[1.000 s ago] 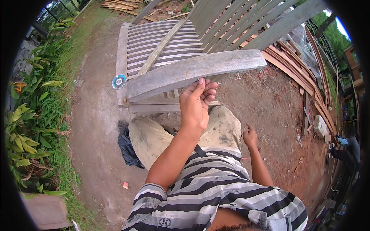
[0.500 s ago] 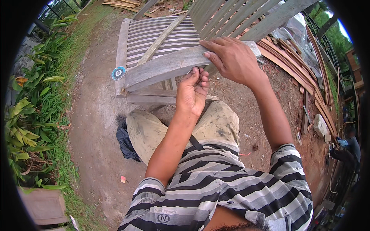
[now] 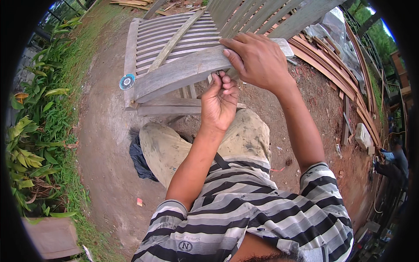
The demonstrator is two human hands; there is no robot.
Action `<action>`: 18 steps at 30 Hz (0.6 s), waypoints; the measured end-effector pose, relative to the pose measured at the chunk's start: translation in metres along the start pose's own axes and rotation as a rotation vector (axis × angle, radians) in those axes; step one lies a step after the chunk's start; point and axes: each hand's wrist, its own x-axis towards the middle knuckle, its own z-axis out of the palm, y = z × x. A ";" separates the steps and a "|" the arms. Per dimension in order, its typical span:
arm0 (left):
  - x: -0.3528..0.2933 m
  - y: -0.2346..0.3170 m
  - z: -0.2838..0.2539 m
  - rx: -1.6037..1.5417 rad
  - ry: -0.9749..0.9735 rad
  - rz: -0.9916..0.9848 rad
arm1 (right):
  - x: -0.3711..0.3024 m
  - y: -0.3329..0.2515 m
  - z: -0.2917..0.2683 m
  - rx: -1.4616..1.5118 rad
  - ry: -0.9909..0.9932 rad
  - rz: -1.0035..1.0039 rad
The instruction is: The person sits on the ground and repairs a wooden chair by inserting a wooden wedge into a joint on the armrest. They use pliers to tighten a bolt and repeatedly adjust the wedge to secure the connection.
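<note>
A weathered grey wooden chair with a slatted seat (image 3: 174,37) stands in front of me. My right hand (image 3: 262,61) lies over its curved armrest (image 3: 179,72), fingers on top and thumb along the near side. Just below the armrest, my left hand (image 3: 221,102) is held palm up, thumb and fingertips pinched together. A small dark bit shows at those fingertips, too small to name. A round disc with a blue rim (image 3: 127,81) rests on the front corner of the seat frame. One loose wooden strip (image 3: 176,41) lies slanting across the slats.
Long wooden boards (image 3: 336,81) are piled at the right beside clear plastic sheeting (image 3: 325,26). Another person (image 3: 394,163) is at the far right. Leafy plants (image 3: 37,148) line the left. A black plastic bag (image 3: 142,159) is by my knee.
The chair and armrest sit slightly further left and higher in the picture. My left hand has turned a little, its lower fingers looser, still pinching under the armrest. The right hand keeps its hold.
</note>
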 end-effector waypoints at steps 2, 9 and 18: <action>-0.009 0.004 0.008 0.260 0.125 0.031 | 0.000 -0.001 0.000 0.025 0.005 0.019; -0.066 0.014 0.042 1.167 0.183 0.162 | -0.008 0.001 0.002 0.067 0.091 0.035; -0.221 -0.035 0.184 0.676 -0.537 0.691 | -0.006 -0.007 0.009 -0.013 0.136 0.082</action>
